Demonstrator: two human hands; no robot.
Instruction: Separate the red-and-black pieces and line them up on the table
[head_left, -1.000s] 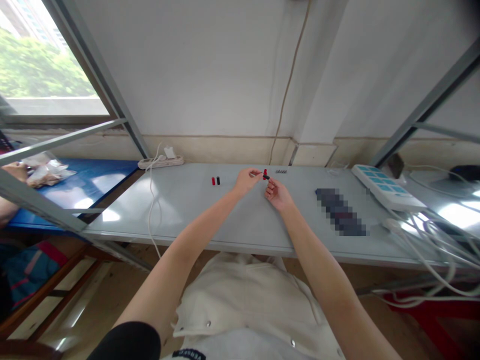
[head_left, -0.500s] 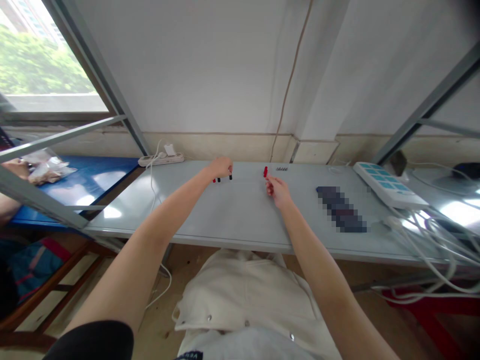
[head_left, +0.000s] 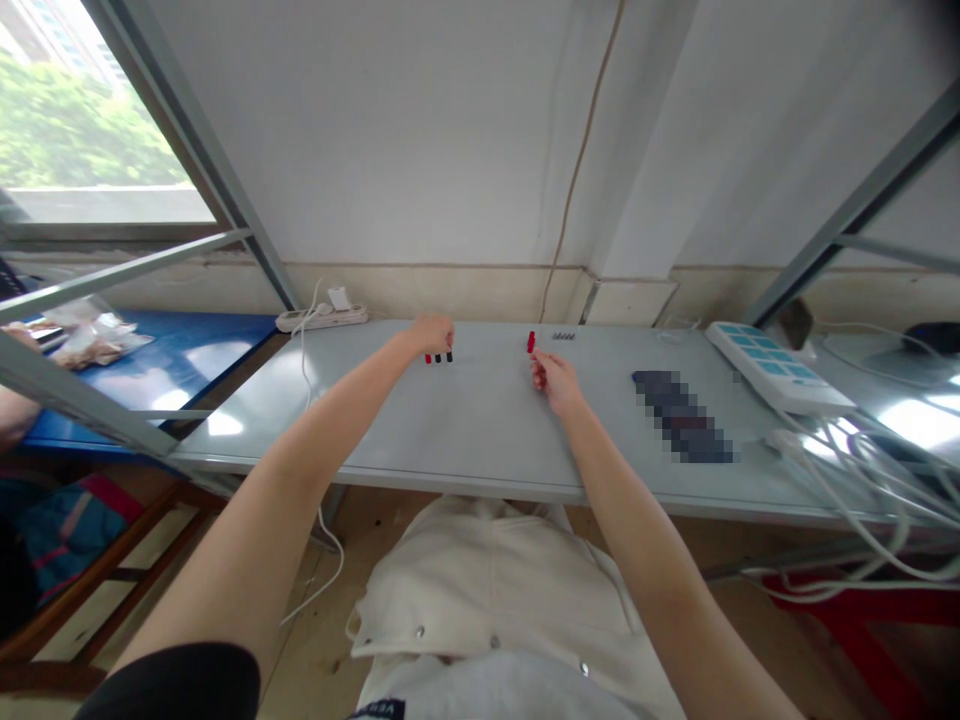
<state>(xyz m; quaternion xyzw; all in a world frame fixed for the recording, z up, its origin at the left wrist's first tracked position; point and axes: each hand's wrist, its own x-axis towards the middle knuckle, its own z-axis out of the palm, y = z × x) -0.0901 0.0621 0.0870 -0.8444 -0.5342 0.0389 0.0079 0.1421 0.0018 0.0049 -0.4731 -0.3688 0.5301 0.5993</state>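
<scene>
My left hand (head_left: 433, 332) is closed in a pinch on a small black cylinder (head_left: 450, 356) over the grey tabletop. Just left of it stand another black cylinder (head_left: 438, 358) and a red one (head_left: 428, 358), partly covered by the hand. My right hand (head_left: 555, 380) is closed, its fingertips together close to a small red piece (head_left: 531, 341). Whether those fingers hold that piece or something smaller cannot be made out. Beyond the right hand, several small dark pieces (head_left: 564, 337) lie in a row near the table's back edge.
A white power strip (head_left: 322, 318) with a cable sits at the back left of the table (head_left: 465, 430). On the right are a dark blurred-out object (head_left: 682, 420), a large white-and-blue socket board (head_left: 776, 365) and tangled white cables (head_left: 862, 480). Another person's arm (head_left: 16, 390) shows far left.
My left hand has moved a little left with the black cylinder, bringing it close beside the other two. The right hand stays where it was.
</scene>
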